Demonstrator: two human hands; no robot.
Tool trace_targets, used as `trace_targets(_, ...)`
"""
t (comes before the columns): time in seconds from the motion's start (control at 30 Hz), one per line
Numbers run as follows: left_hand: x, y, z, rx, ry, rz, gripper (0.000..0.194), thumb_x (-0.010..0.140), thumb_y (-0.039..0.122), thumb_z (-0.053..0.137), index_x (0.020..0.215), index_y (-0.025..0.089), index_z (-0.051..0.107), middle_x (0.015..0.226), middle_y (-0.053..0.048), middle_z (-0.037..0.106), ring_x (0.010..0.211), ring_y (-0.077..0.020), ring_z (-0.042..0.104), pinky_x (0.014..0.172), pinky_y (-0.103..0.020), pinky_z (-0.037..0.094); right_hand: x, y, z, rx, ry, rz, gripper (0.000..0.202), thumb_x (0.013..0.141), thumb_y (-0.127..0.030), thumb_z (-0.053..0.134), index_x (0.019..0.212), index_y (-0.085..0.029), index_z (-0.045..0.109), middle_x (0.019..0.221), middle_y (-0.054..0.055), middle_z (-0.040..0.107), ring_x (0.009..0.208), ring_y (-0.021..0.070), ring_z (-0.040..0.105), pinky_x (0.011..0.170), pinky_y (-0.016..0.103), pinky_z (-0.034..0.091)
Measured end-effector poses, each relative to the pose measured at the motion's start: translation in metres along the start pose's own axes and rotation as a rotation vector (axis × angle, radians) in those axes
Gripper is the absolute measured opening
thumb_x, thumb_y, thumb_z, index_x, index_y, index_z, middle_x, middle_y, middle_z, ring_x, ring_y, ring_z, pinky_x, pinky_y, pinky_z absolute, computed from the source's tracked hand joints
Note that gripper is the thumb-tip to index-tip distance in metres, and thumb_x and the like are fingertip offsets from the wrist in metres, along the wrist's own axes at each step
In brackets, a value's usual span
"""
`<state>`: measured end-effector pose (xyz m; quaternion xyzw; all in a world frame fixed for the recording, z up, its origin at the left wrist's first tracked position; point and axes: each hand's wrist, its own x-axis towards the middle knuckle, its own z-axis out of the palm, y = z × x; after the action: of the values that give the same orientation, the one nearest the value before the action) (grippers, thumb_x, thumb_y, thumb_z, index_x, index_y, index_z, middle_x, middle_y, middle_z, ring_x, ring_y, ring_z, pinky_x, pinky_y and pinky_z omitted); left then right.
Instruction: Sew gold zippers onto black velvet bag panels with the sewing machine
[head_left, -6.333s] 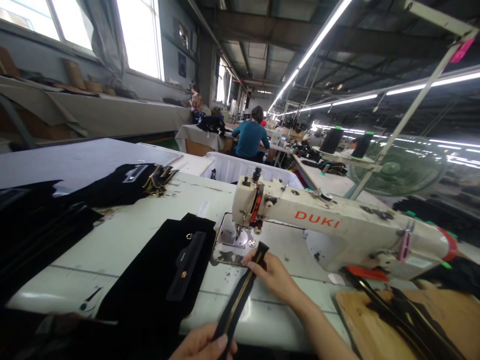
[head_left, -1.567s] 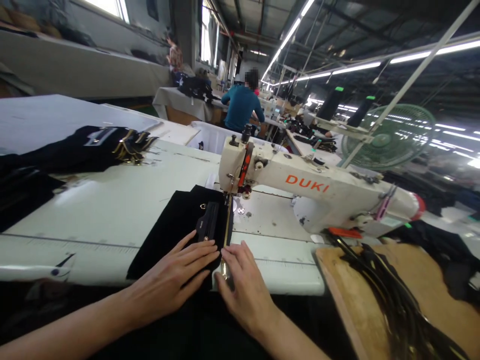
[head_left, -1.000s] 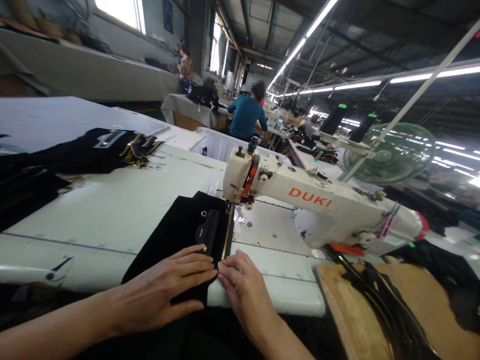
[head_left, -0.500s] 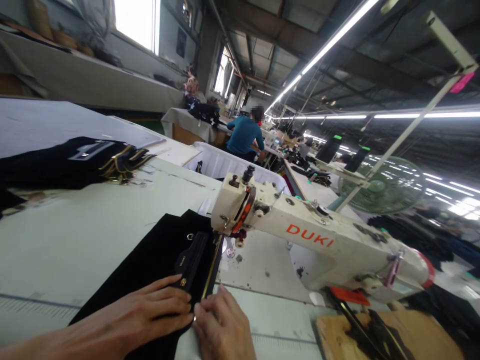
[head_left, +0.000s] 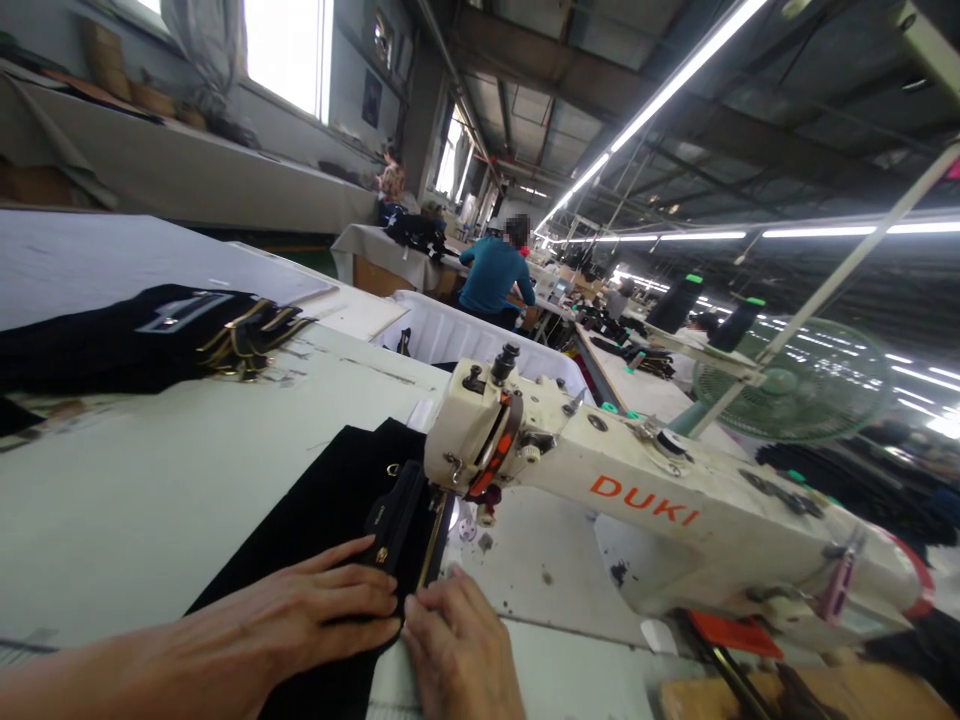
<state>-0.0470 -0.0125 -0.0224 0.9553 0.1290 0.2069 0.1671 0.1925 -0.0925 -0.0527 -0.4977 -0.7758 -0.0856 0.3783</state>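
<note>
A black fabric panel [head_left: 319, 515] with a stitched pocket strip lies on the pale sewing table [head_left: 150, 480], its far edge under the head of a white DUKI sewing machine [head_left: 637, 500]. A black zipper with gold teeth [head_left: 430, 540] runs along the panel's right edge up to the presser foot. My left hand [head_left: 315, 610] lies flat on the panel, fingers spread, pressing it down. My right hand [head_left: 457, 650] rests beside it, fingertips on the zipper's near end.
A pile of black pieces with gold zippers [head_left: 187, 335] sits at the far left of the table. A white bin [head_left: 465, 335] stands behind the machine. A green fan [head_left: 795, 380] is at right. A person in a teal top [head_left: 495, 275] works farther back.
Earlier my hands held the zipper loose in front of the machine; now it lies on the panel under the foot. Over the last second both hands have stayed flat while the view tilted up.
</note>
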Motion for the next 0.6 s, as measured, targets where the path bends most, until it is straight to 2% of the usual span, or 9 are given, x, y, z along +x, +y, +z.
trace_targets(0.13,0.011,-0.008,-0.022,-0.02,-0.106,0.031,0.077,0.085,0.047,0.075,0.154,0.039,0.042,0.151,0.001,0.055,0.138,-0.026,0.054,0.122,-0.036,0.036,0.01,0.005,0.0,0.002,-0.008,-0.021,0.017,0.093,-0.013,0.059,0.102,-0.024,0.068,0.083,0.002,0.069,0.076,0.0182,0.07,0.099,0.037,0.058)
trace_targets(0.37,0.039,-0.006,-0.044,-0.057,-0.185,-0.004,0.069,0.086,0.049,0.076,0.149,0.039,0.051,0.147,0.0,0.059,0.137,-0.0276,0.054,0.121,-0.039,0.037,0.022,0.021,0.001,-0.012,-0.005,-0.015,0.019,0.089,-0.01,0.065,0.101,-0.024,0.071,0.087,0.003,0.071,0.083,0.021,0.069,0.098,0.04,0.057)
trace_targets(0.6,0.061,-0.015,-0.052,-0.022,-0.203,0.003,0.063,0.084,0.042,0.078,0.143,0.031,0.06,0.142,-0.004,0.063,0.134,-0.0282,0.057,0.122,-0.041,0.035,0.036,0.032,0.004,-0.054,-0.011,0.085,0.021,0.082,-0.008,0.071,0.093,-0.026,0.075,0.087,0.004,0.072,0.081,0.025,0.066,0.071,0.037,0.058)
